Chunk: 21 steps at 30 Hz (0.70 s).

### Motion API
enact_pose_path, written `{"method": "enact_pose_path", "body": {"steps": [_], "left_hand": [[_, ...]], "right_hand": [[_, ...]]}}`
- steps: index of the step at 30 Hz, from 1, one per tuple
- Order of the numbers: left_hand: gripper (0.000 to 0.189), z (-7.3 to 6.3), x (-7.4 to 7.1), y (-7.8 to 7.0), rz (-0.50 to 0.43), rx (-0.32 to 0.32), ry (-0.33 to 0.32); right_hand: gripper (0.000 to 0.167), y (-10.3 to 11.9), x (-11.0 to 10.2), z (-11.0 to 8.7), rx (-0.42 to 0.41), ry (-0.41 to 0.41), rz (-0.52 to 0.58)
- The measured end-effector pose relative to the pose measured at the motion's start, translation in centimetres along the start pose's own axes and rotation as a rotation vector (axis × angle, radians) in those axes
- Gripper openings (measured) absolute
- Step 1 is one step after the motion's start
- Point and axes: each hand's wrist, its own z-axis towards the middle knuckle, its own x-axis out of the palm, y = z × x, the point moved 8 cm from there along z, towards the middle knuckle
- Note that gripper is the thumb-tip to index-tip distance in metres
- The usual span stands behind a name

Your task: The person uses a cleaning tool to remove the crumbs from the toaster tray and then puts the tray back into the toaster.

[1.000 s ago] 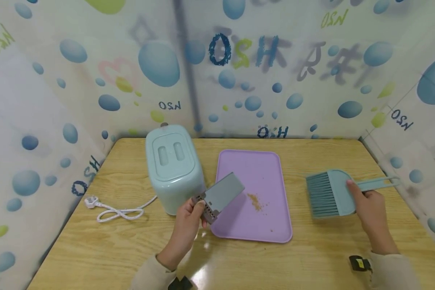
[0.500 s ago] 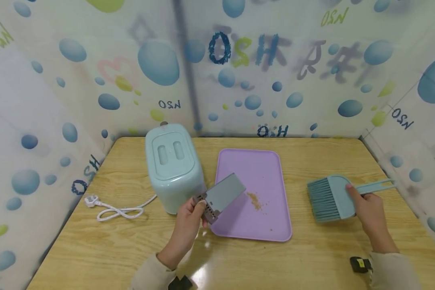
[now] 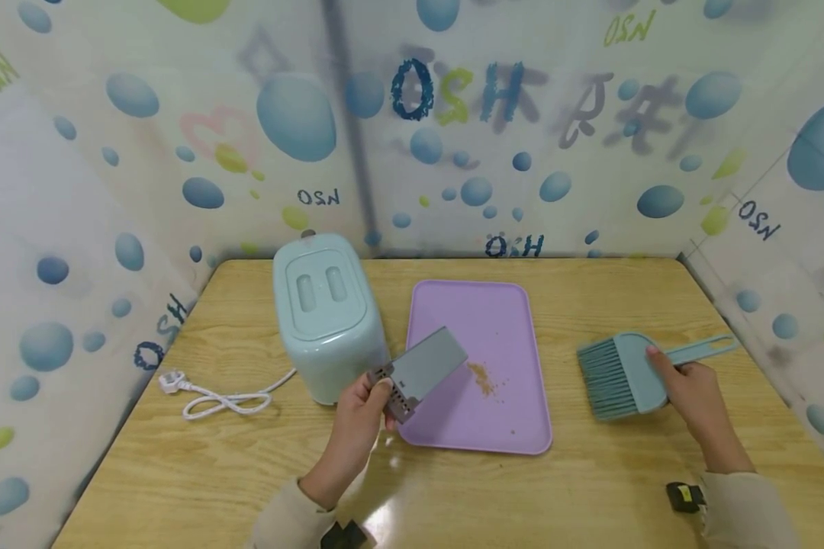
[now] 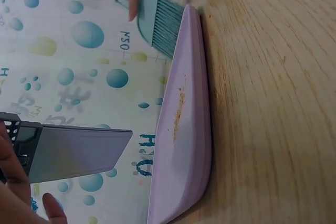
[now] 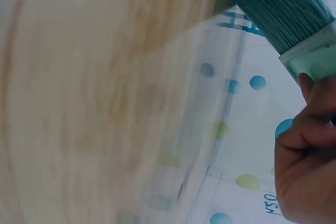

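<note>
My left hand [image 3: 358,427] pinches a grey toaster crumb tray [image 3: 426,364] by its slotted end, thumb on top. The flat part of the crumb tray overlaps the left side of a purple tray [image 3: 446,305] in the head view. Brown crumbs [image 3: 481,379] lie in the middle of the purple tray. On the right, my right hand [image 3: 696,400] grips a teal hand brush [image 3: 635,374] where its head meets the handle. The bristles [image 5: 286,11] point left, toward the purple tray. In the left wrist view the crumb tray [image 4: 79,150] is raised beside the purple tray [image 4: 184,145].
A pale blue toaster [image 3: 329,313] with a lid stands just left of the purple tray, close to my left hand. Its white cord and plug [image 3: 173,382] lie on the wooden table [image 3: 577,488]. A patterned curtain [image 3: 556,152] hangs behind the table.
The brush in my right hand has tilted slightly and its handle has moved a little left. My left hand holds the crumb tray nearly still.
</note>
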Motion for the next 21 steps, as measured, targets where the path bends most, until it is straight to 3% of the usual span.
{"method": "enact_pose_path", "body": {"steps": [4, 9, 15, 21], "left_hand": [[0.016, 0.0, 0.0, 0.0, 0.004, -0.003, 0.001], [0.018, 0.0, 0.0, -0.1, 0.013, 0.000, 0.003], [0.018, -0.1, 0.1, -0.3, 0.017, -0.001, 0.006], [0.017, -0.2, 0.1, -0.3, 0.015, -0.002, 0.015]], "right_hand": [[0.063, 0.3, -0.1, -0.1, -0.026, 0.032, -0.056], [0.070, 0.2, -0.7, -0.1, -0.050, 0.003, -0.080], [0.071, -0.1, -1.8, -0.3, -0.089, -0.021, 0.032], [0.062, -1.4, -3.6, -0.1, -0.053, -0.027, 0.161]]}}
